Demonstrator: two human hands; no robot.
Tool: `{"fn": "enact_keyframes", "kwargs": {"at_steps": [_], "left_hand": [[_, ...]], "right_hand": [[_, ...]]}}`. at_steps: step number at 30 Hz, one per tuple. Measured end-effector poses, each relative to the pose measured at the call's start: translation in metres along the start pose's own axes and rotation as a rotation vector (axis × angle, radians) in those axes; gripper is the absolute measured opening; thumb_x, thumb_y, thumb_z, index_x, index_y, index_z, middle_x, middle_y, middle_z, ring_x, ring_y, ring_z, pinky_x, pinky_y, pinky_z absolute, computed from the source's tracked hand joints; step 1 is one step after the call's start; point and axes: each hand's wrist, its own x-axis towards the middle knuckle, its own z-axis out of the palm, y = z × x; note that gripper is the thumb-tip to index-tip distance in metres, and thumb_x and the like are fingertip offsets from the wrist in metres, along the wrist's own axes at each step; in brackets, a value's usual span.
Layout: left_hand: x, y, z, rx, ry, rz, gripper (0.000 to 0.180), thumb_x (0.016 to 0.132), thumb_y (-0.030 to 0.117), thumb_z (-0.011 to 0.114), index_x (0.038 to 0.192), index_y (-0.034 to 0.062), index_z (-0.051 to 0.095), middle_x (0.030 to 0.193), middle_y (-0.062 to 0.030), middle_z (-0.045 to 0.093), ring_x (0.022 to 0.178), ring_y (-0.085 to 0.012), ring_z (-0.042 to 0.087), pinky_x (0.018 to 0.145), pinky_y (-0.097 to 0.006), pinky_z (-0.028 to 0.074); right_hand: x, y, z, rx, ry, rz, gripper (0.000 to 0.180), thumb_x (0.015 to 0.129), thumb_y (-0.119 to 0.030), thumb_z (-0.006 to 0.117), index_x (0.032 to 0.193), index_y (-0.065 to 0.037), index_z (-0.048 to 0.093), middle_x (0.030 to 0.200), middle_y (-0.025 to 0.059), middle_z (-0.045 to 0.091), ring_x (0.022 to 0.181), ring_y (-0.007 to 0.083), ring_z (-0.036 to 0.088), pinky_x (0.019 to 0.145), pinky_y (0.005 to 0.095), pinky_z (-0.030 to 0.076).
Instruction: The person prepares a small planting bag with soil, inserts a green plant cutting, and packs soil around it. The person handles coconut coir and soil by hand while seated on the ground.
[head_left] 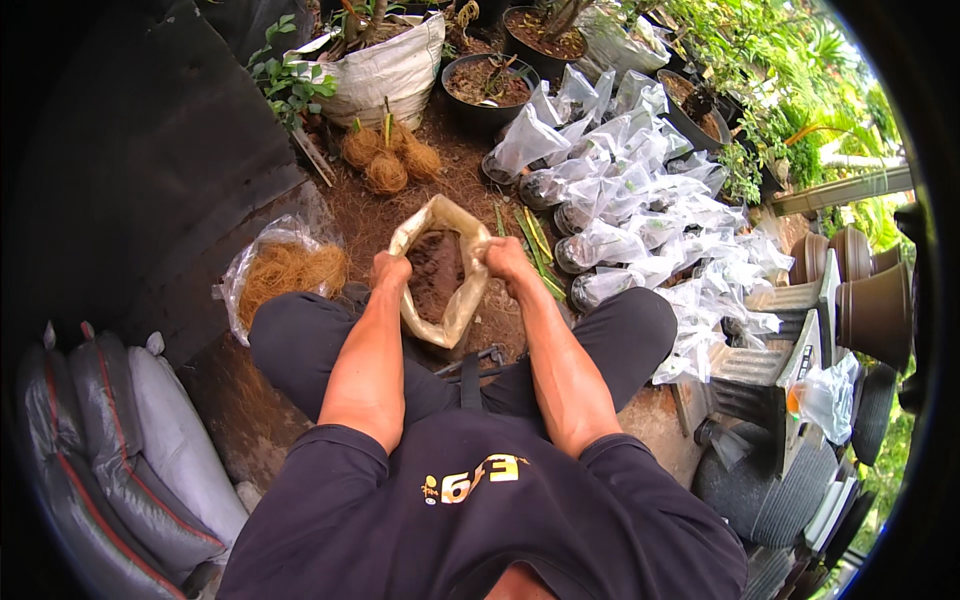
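Between my knees stands a yellowish plastic bag with its mouth spread wide, holding dark brown soil. My left hand grips the bag's left rim, fingers closed over the plastic. On the opposite side, my right hand is closed on the right rim. Just left of the bag lies a clear plastic bag filled with brown coconut fibre. Beyond the soil bag, several fibre-wrapped balls with green shoots sit together on the ground.
Rows of clear plastic-covered bundles fill the right side. Potted plants and a white sack planter line the back. Full grey sacks lie at lower left. Stacked pots and a bench stand at right.
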Motion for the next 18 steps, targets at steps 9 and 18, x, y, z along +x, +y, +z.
{"fn": "enact_keyframes", "kwargs": {"at_steps": [9,18], "left_hand": [[-0.036,0.020,-0.016,-0.216,0.030,0.323,0.025,0.095,0.022,0.055,0.112,0.0052,0.064,0.103,-0.0160,0.069,0.097,-0.0333,0.065,0.083,-0.044,0.048],[-0.050,0.034,-0.045,-0.482,-0.262,0.282,0.010,0.092,0.009,0.058,0.089,0.0023,0.066,0.069,-0.0033,0.055,0.060,-0.0144,0.048,0.055,-0.033,0.039]], "right_hand": [[-0.028,-0.025,0.014,-0.116,0.417,-0.151,0.018,0.085,-0.012,0.064,0.094,0.000,0.074,0.081,0.0156,0.072,0.073,0.0206,0.067,0.069,0.0361,0.051],[-0.051,-0.054,0.008,-0.025,0.471,-0.189,0.017,0.088,-0.009,0.065,0.099,0.001,0.074,0.079,0.0093,0.072,0.062,0.0159,0.062,0.060,0.0313,0.051]]}}
